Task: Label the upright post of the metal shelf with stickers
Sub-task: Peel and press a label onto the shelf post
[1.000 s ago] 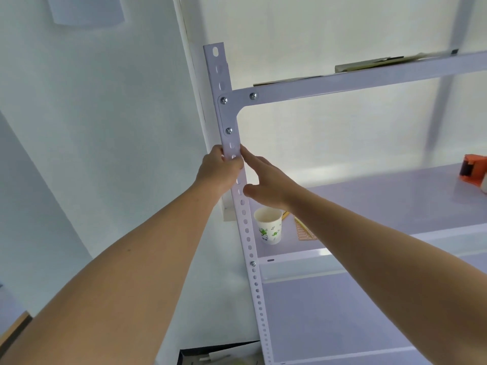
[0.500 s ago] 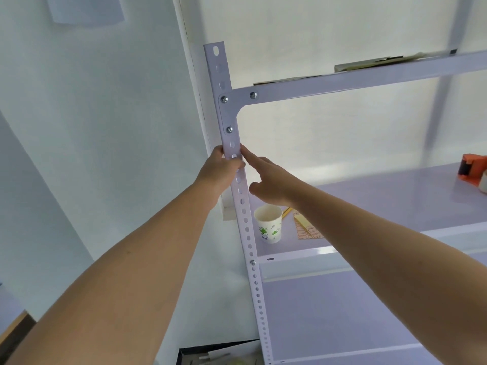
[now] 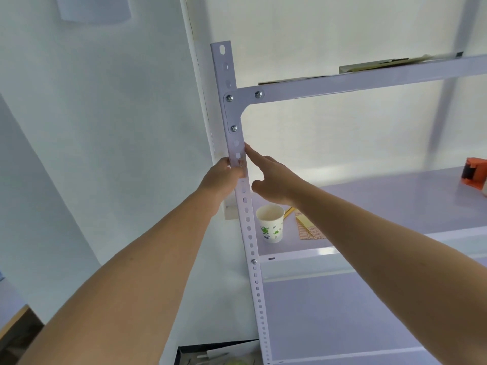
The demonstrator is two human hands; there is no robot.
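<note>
Head camera: the white, hole-punched upright post (image 3: 249,233) stood at the shelving's left front corner, bolted to the top rail (image 3: 369,80). A pale sticker (image 3: 239,162) with a faint red mark lay on its face. The left hand (image 3: 224,177) gripped the post from the left, thumb over the sticker's lower end. The right hand (image 3: 274,177) was mostly open, forefinger straight against the post's right edge. On the shelf board (image 3: 395,201) a paper cup (image 3: 271,227) stood upright, white interior showing, near yellow sticker sheets (image 3: 308,230).
</note>
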